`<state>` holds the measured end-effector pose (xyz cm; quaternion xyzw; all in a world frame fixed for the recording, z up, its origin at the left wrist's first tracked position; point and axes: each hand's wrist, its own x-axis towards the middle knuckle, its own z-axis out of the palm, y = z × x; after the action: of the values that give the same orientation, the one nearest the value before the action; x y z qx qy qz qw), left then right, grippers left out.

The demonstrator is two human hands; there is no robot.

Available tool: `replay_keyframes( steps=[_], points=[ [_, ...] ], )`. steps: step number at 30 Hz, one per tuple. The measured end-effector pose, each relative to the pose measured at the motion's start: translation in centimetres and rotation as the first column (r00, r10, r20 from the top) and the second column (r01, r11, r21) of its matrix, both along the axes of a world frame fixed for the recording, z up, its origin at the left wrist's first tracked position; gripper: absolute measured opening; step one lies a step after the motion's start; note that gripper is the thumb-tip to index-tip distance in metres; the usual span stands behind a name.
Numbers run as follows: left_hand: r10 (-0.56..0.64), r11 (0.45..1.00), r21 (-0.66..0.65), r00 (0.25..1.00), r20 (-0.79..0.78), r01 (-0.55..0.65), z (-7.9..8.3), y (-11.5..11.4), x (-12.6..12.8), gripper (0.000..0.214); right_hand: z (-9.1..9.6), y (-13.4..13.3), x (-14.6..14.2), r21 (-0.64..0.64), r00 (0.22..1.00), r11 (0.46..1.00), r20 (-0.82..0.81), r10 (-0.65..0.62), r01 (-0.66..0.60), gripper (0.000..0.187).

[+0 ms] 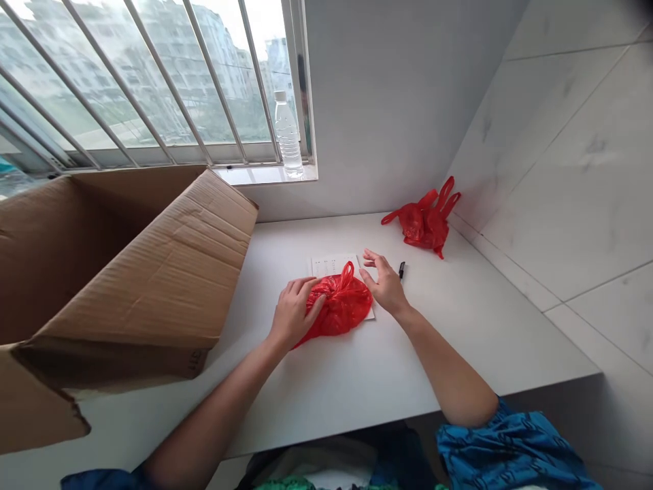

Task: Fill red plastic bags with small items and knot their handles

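A red plastic bag (pixel 341 309) with a looped knot on top lies on the white table, partly over a sheet of printed paper (pixel 326 265). My left hand (pixel 296 311) rests against the bag's left side, fingers stretched over it and thumb apart. Just right of the bag, my right hand (pixel 383 280) is raised with its fingers spread and nothing in it. What the bag contains is hidden. Beside my right hand lies a black pen (pixel 402 271).
A large open cardboard box (pixel 168 265) stands on the left of the white table (pixel 459 333). At the back right sits another red plastic bag (pixel 426 221), near the tiled wall. A clear bottle (pixel 288 139) stands on the sill of the barred window.
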<state>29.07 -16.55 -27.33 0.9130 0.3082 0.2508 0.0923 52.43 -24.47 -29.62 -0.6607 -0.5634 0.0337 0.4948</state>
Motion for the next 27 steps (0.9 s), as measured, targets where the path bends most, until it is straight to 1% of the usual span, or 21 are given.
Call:
replay_keyframes(
  steps=[2,3,6,8,10,12,15,18,20,23,25,27],
  points=[
    [-0.028,0.999,0.016,0.997,-0.074,0.029,0.6,-0.3,0.5,0.035,0.0,0.0,0.0,-0.021,1.000,1.000,-0.008,0.019,-0.019,0.043],
    [-0.049,0.998,0.021,0.991,-0.127,0.052,0.5,-0.5,0.8,0.036,-0.1,0.0,-0.2,-0.040,0.999,0.998,0.002,0.041,-0.041,0.041],
    [-0.112,0.991,0.044,0.954,-0.279,0.129,-0.4,-1.1,1.6,0.046,-0.4,0.2,-0.6,-0.091,0.993,0.990,0.040,0.109,-0.105,0.037],
    [-0.121,0.985,0.074,0.937,-0.329,0.153,-1.3,-1.4,1.8,0.049,-0.5,0.3,-0.8,-0.108,0.990,0.987,0.056,0.127,-0.120,0.033],
    [-0.115,0.983,0.099,0.932,-0.343,0.158,-1.9,-1.5,1.8,0.050,-0.6,0.3,-0.8,-0.122,0.989,0.985,0.063,0.130,-0.122,0.030],
    [-0.125,0.981,0.096,0.932,-0.340,0.166,-2.0,-1.5,1.7,0.049,-0.6,0.3,-0.8,-0.140,0.988,0.982,0.068,0.139,-0.128,0.027],
    [-0.160,0.981,0.057,0.944,-0.289,0.183,-1.3,-1.3,1.3,0.046,-0.5,0.3,-0.7,-0.175,0.985,0.975,0.085,0.150,-0.133,0.024],
    [-0.149,0.986,0.037,0.957,-0.250,0.163,-0.3,-1.3,1.0,0.031,-0.4,0.2,-0.7,-0.194,0.983,0.973,0.109,0.145,-0.122,0.024],
    [-0.116,0.990,0.046,0.956,-0.269,0.133,0.2,-1.5,1.1,0.026,-0.3,0.1,-0.7,-0.187,0.983,0.975,0.117,0.141,-0.117,0.024],
    [-0.071,0.996,0.032,0.940,-0.332,0.086,0.4,-1.9,1.8,0.032,-0.3,-0.1,-0.6,-0.167,0.984,0.979,0.115,0.134,-0.114,0.024],
    [-0.058,0.998,-0.008,0.931,-0.361,0.059,0.4,-2.1,2.3,0.031,-0.5,-0.2,-0.6,-0.155,0.985,0.981,0.110,0.133,-0.116,0.024],
    [-0.074,0.995,-0.083,0.931,-0.358,0.047,0.6,-2.3,2.4,0.022,-0.7,-0.4,-0.5,-0.142,0.986,0.984,0.109,0.126,-0.110,0.025]
  ],
)
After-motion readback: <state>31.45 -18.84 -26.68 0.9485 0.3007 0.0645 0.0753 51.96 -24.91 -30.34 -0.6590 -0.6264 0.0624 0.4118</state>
